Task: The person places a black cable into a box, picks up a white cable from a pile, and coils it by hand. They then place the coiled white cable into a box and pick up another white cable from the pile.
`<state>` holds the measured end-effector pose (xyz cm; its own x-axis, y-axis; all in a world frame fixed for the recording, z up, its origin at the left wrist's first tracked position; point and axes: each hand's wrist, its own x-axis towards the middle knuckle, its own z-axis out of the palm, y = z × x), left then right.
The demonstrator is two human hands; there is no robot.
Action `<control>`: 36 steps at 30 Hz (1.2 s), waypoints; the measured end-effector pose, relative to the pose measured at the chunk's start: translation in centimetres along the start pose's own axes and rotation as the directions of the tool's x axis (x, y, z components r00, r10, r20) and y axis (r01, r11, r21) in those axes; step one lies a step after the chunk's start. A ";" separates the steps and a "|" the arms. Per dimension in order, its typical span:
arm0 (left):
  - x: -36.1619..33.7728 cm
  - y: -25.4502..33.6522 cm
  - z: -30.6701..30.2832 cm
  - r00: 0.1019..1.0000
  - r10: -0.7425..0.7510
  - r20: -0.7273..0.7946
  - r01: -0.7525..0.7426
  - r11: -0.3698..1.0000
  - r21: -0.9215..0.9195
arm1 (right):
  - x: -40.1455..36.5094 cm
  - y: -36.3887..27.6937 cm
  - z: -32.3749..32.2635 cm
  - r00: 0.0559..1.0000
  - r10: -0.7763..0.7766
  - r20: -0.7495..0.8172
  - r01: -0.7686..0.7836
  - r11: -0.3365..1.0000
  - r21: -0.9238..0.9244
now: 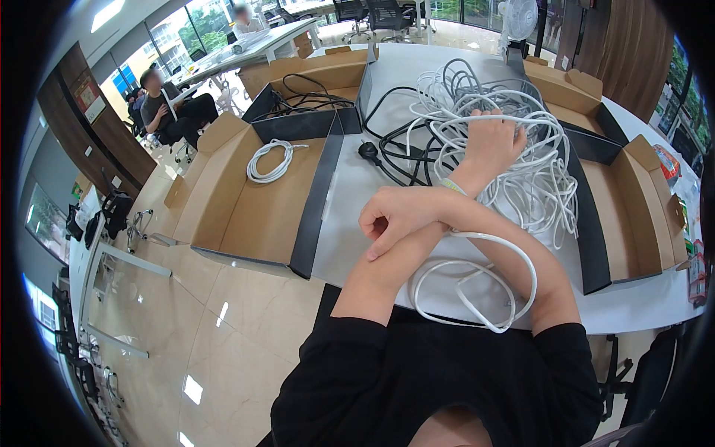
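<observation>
My arms are crossed over the table. My left hand point(494, 143) reaches into a tangled pile of white and grey cables point(532, 190), its fingers curled around white cable strands; the fingertips are partly hidden. My right hand point(395, 216) rests over my left forearm with its fingers curled in. Whatever is inside that hand, if anything, is hidden. A loose loop of white cable point(535, 279) comes out by my crossed forearms and lies near the table's front edge. Black cables with a plug point(368, 151) lie left of the pile.
On the left, one open cardboard box point(253, 216) holds a coiled white cable point(275, 161); another point(350, 68) behind it holds black cables point(309, 97). Open boxes point(618, 212) stand on the right, with small colourful packages point(696, 272) beyond. Two people sit farther back.
</observation>
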<state>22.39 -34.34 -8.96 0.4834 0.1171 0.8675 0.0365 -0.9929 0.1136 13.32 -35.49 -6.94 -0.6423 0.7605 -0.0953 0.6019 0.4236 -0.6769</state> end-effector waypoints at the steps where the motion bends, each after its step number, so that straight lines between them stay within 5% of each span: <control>1: 0.0 0.0 0.0 1.000 0.000 -0.010 0.000 1.000 0.000 | 0.0 0.3 0.2 1.000 0.000 -0.001 0.000 1.000 -0.001; 4: 0.0 0.1 -0.2 1.000 -0.003 -0.004 0.003 1.000 0.005 | 0.1 1.1 0.9 0.977 -0.169 -0.133 0.184 0.978 0.104; 12: 0.0 -0.1 0.3 0.995 0.037 -0.097 -0.036 0.999 0.008 | 0.3 0.6 0.1 1.000 0.017 0.018 -0.014 0.988 -0.153; 18: 0.0 -0.2 0.5 0.999 0.010 -0.031 -0.010 1.000 -0.003 | 0.1 1.2 1.0 0.989 -0.131 -0.075 0.137 0.987 0.079; 22: 0.0 -0.2 0.7 0.991 0.047 -0.127 -0.047 0.999 0.008 | -0.1 0.4 0.3 1.000 -0.023 -0.018 0.024 0.998 0.054; 24: -0.1 0.0 0.3 0.998 0.018 -0.057 -0.017 1.000 0.016 | 0.1 0.3 0.1 0.999 0.009 0.036 -0.006 0.997 -0.083; 30: 0.0 -0.1 0.3 1.000 0.000 -0.027 0.000 1.000 0.003 | -0.3 0.7 0.7 0.996 -0.085 -0.035 0.087 0.992 0.089; 34: 0.0 -0.1 0.5 0.992 0.042 -0.123 -0.039 0.999 0.031 | 0.0 0.9 0.6 0.998 -0.056 -0.001 0.056 0.997 0.048; 36: -0.1 0.1 0.2 0.999 0.015 -0.052 -0.014 1.000 0.026 | 0.0 0.5 0.5 1.000 0.013 0.023 -0.013 1.000 -0.011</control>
<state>22.55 -34.43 -9.13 0.4376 0.1031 0.8933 0.0528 -0.9946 0.0889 13.39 -35.48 -7.67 -0.6452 0.7544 -0.1208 0.6153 0.4193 -0.6675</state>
